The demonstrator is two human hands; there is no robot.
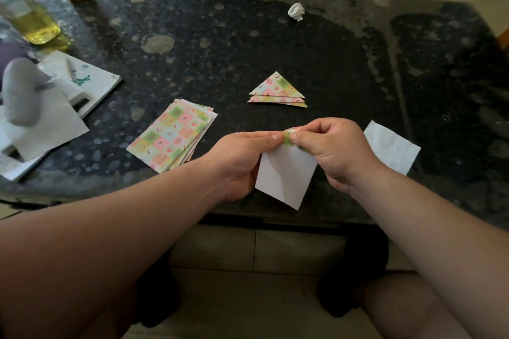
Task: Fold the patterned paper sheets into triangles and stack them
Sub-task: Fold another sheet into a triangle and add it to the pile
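Head cam: left hand [242,157] and right hand [334,150] both pinch one square patterned paper sheet [285,173], white back showing, above the dark speckled stone table's [275,44] near edge. Fold's barely begun, I'd say; next match corners, crease, then add to the folded patterned triangle stack [277,91].

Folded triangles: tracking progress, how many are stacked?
3, judging by visible edges, all in one stack of triangles on the table, right of the unfolded sheets; more may hide underneath.

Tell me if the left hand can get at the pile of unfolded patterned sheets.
Likely yes, once freed: the left hand pinches the sheet being folded, but the pile of unfolded sheets lies near, nothing between.
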